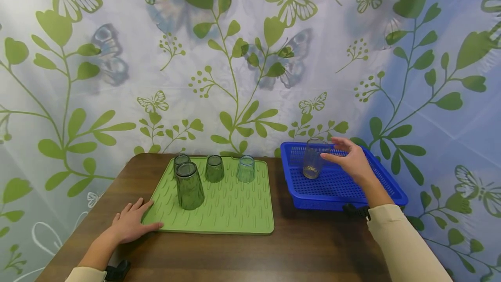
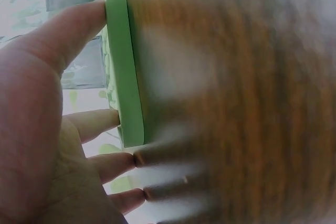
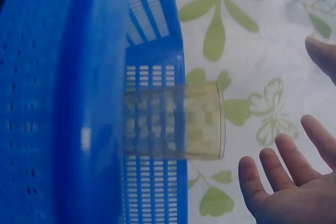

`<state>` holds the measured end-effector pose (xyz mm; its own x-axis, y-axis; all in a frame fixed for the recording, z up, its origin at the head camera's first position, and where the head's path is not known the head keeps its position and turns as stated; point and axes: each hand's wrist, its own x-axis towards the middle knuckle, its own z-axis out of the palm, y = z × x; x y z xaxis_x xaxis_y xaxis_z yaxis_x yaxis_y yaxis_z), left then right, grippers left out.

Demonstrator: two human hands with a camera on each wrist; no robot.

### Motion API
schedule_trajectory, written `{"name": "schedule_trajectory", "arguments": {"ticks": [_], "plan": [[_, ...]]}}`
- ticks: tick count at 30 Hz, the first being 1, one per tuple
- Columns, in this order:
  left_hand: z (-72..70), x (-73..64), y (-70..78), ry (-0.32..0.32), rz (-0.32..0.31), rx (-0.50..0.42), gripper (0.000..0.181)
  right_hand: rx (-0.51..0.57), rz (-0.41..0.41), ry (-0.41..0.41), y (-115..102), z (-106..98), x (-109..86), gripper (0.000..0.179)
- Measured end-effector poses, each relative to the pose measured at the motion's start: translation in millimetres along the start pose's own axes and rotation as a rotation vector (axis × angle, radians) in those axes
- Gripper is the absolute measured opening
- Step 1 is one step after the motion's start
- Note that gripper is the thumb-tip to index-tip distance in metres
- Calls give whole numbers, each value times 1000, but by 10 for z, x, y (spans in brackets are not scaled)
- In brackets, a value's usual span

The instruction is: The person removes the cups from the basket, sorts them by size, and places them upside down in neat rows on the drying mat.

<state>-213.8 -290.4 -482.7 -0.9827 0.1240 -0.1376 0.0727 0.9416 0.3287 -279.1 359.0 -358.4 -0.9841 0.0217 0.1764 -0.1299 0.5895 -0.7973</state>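
Note:
My left hand rests with spread fingers at the front left corner of a green drying mat; in the left wrist view its thumb and a finger touch the mat's edge. A tall green glass stands narrow end up on the mat, partly covering a small dark glass. Along the back are a small green glass and a pale blue glass. Over the blue basket, my right hand holds its fingers apart, just right of a tall clear glass standing inside. The right wrist view shows a gap between them.
The mat and the basket stand on a dark wooden table, the basket to the right. Behind the table hangs a curtain printed with leaves and butterflies, close to its back edge.

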Motion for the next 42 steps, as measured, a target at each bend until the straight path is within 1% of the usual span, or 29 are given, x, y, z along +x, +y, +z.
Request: {"name": "schedule_trajectory", "arguments": {"ticks": [5, 7, 15, 21, 27, 35, 39, 42], "plan": [[-13, -9, 3, 6, 0, -7, 101, -24, 23, -77, 66, -70, 111, 96], [-16, -13, 4, 7, 1, -6, 101, -24, 27, -106, 94, -84, 152, 95], [-24, -29, 13, 13, -6, -11, 101, -49, 32, -186, 184, -99, 318, 99], [-22, -43, 12, 20, -5, -10, 101, -64, 43, -211, 250, -100, 436, 102], [-24, -51, 17, 29, 0, -13, 100, -48, 55, -230, 355, -104, 522, 104], [-13, -95, 10, 48, 18, -3, 98, -24, 66, -253, 508, -95, 575, 104], [-13, -135, 33, 66, 38, -9, 96, -18, 78, -265, 551, -73, 587, 106], [-19, -178, 69, 90, 56, -17, 93, -4, 90, -272, 577, -51, 589, 106]]}}
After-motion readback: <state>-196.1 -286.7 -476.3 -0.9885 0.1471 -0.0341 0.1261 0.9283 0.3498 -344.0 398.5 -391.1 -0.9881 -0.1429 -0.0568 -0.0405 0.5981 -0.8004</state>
